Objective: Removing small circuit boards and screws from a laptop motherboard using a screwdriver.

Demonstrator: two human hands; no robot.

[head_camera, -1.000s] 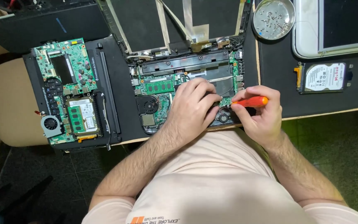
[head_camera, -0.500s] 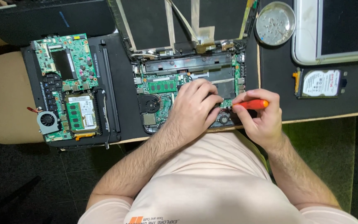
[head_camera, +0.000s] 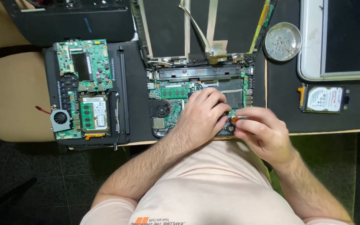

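- The right hand (head_camera: 263, 135) is closed in a pinch around an orange-handled screwdriver (head_camera: 235, 119); only a small part of the orange handle shows between the fingers, and the tip is hidden.
- The screwdriver points into the lower right corner of the opened laptop (head_camera: 201, 89), right where the two hands meet.
- The left hand (head_camera: 203, 114) lies palm down on the laptop's green board, just to the left of the pinch. Its fingers are curled and pressed together, with the fingertips touching the board next to the screwdriver; whether they hold anything cannot be told.
- A round black fan (head_camera: 162, 110) sits in the laptop, left of the left hand and close to its wrist.
- The laptop's lid frame with flat ribbon cables (head_camera: 211, 33) stands open, well above the grip.
- A round metal dish (head_camera: 283, 41) holding small screws stands above and to the right of the grip, well apart from it.
- A bare hard drive (head_camera: 324, 99) lies to the right of the grip, near the table edge.
- A second stripped board (head_camera: 82, 89), with its own small fan, rests far to the left of both hands.
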